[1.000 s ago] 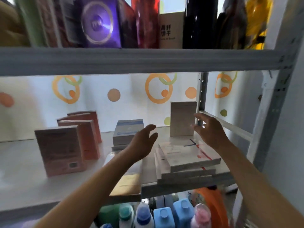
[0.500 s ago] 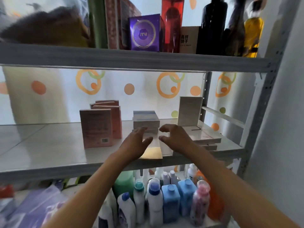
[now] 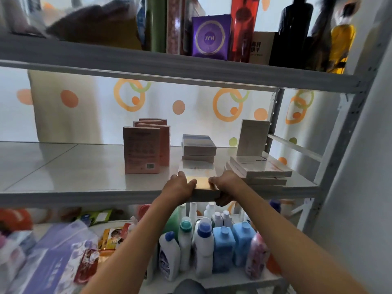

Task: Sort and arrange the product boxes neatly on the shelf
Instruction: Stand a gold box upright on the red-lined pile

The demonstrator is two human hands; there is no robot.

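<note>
So you've got both hands on the flat box (image 3: 198, 177) lying at the front lip of the middle shelf (image 3: 63, 172), dead centre of the frame. Your left hand (image 3: 180, 184) is curled over its left front corner, and your right hand (image 3: 223, 187) is clamped on the right front corner with the thumb hooked under the shelf edge. Looks to me like you're mid-step on grabbing that one box to reposition it, with the sorting itself only partly done.

The rest of the boxes are already in rough groups: pink boxes (image 3: 142, 149) standing upright just left of centre, a little stack of blue-grey boxes (image 3: 199, 147) right behind the one you're holding, and a flat white stack (image 3: 258, 169) to the right with one beige box (image 3: 253, 137) standing behind it.

Next move, I reckon: lift or slide it clear without bumping the blue-grey stack it's touching, then pick which group it belongs with.

The shelf is smooth, glossy white in a grey metal rack, so boxes will probably slide easily. There's a dotted, ring-patterned curtain behind, bottles (image 3: 292, 32) and a purple box (image 3: 211, 38) on the shelf above, and detergent bottles (image 3: 223, 247) crowded at the bottom of the frame.
</note>
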